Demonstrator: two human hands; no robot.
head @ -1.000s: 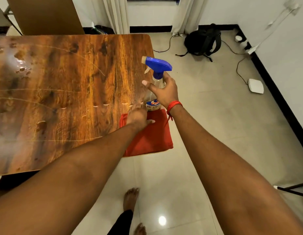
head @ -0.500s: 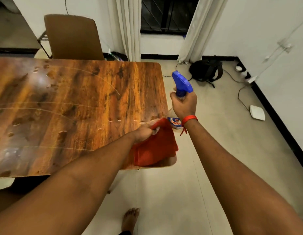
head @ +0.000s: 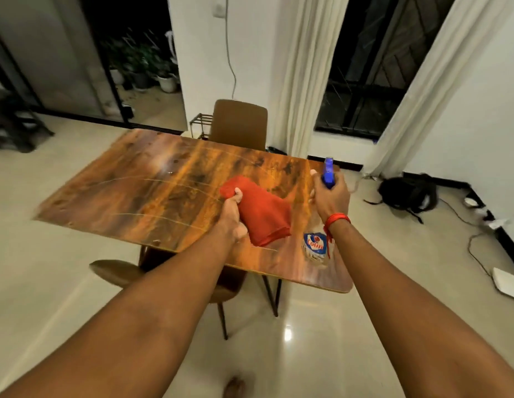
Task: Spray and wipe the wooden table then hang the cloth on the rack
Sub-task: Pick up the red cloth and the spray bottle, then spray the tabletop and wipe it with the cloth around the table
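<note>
The wooden table [head: 141, 191] stretches away in front of me, its glossy top streaked and wet in places. My left hand [head: 231, 214] grips a red cloth [head: 261, 216], bunched at the top and hanging lifted over the table's near right part. My right hand [head: 332, 196] holds a clear spray bottle [head: 316, 245] with a blue trigger head [head: 328, 172], raised above the table's right end and pointing away from me. A red thread circles my right wrist.
A brown chair [head: 240, 124] stands behind the table's far side and another [head: 120, 272] is tucked under the near edge. A small wire rack [head: 201, 124] sits beside the far chair. A black backpack [head: 408, 193], cables and a white box [head: 508, 284] lie on the floor at right.
My left hand has lifted the red cloth off the table's corner and carried it inward. The bottle has risen with my right hand. My view has tilted up, showing more of the room.
</note>
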